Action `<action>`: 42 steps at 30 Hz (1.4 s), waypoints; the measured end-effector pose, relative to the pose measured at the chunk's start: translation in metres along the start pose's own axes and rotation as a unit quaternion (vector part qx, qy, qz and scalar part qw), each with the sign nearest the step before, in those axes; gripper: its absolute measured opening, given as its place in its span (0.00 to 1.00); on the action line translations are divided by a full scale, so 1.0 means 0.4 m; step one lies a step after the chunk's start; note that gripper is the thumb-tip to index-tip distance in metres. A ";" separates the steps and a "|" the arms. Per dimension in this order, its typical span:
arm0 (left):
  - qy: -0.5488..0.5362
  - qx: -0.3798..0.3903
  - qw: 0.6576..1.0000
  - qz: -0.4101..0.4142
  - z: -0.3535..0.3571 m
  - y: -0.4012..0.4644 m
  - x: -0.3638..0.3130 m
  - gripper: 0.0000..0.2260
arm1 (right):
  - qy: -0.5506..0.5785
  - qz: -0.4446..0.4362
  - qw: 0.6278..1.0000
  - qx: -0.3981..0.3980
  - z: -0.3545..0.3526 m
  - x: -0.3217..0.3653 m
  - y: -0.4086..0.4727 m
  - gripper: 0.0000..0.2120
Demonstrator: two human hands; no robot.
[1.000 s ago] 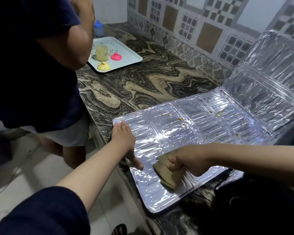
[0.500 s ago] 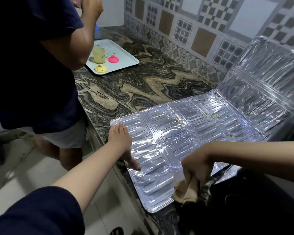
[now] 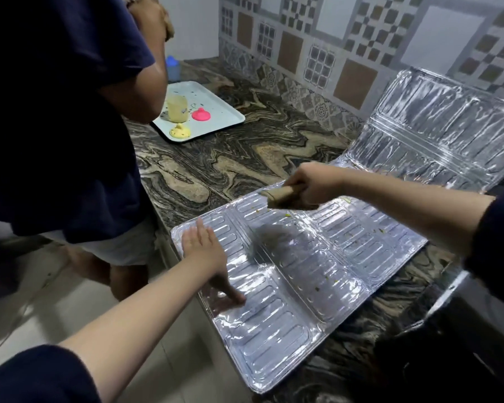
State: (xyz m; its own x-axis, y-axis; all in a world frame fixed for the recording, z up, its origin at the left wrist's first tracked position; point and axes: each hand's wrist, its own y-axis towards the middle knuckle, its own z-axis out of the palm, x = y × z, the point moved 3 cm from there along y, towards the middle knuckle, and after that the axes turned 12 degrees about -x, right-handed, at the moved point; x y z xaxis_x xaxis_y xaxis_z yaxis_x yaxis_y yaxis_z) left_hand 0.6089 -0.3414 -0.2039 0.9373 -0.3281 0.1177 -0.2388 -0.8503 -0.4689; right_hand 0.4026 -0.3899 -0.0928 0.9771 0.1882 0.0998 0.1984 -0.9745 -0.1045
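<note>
Our right hand (image 3: 314,184) had its grip closed round the folded cloth (image 3: 282,196), which sat at the far edge of the foil sheet (image 3: 346,257), low over it; we could not tell whether it touched. Our left hand (image 3: 204,248) lay flat on the sheet's near-left corner, fingers straight, thumb spread along the edge by the floor (image 3: 70,309).

The sheet lay on the desk (image 3: 245,158), and its near corner jutted past the desk's front edge. Its far part (image 3: 448,123) stood folded up against the tiled wall (image 3: 317,39). Small yellow-green specks dotted the flat part near the cloth.

Another person (image 3: 64,112) stood close on the left, right against the desk's front, crowding the space beside our left arm. Behind their elbow a tray (image 3: 221,123) held a cup (image 3: 176,109), a pink lump (image 3: 201,114) and a yellow lump (image 3: 180,131), with a blue bottle (image 3: 173,68) just beyond. Bare desk lay between tray and sheet, well apart from both hands.
</note>
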 end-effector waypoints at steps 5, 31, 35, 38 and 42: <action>-0.080 -0.024 0.993 0.081 0.017 0.007 -0.063 0.72 | -0.047 -0.037 0.988 -0.140 0.107 0.031 0.066 0.22; -0.133 -0.093 0.982 0.096 0.082 0.021 -0.071 0.74 | -0.079 -0.140 0.948 0.276 0.264 -0.041 -0.286 0.42; -0.131 -0.088 0.983 0.096 0.079 0.018 -0.071 0.74 | -0.064 -0.117 0.923 0.362 0.270 -0.074 -0.352 0.38; -0.137 -0.087 0.982 0.097 0.078 0.015 -0.070 0.74 | -0.055 -0.098 0.906 0.408 0.276 -0.088 -0.372 0.39; -0.142 -0.083 0.981 0.102 0.075 0.008 -0.069 0.74 | -0.029 -0.076 0.909 0.410 0.280 -0.094 -0.384 0.36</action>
State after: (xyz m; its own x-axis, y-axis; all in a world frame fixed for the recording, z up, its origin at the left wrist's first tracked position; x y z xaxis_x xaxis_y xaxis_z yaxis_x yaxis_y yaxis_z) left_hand 0.5899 -0.3225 -0.2351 0.8933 -0.3906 -0.2225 -0.4444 -0.8418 -0.3064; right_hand 0.3442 -0.2337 -0.1915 0.9315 0.3414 0.1253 0.2992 -0.5235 -0.7978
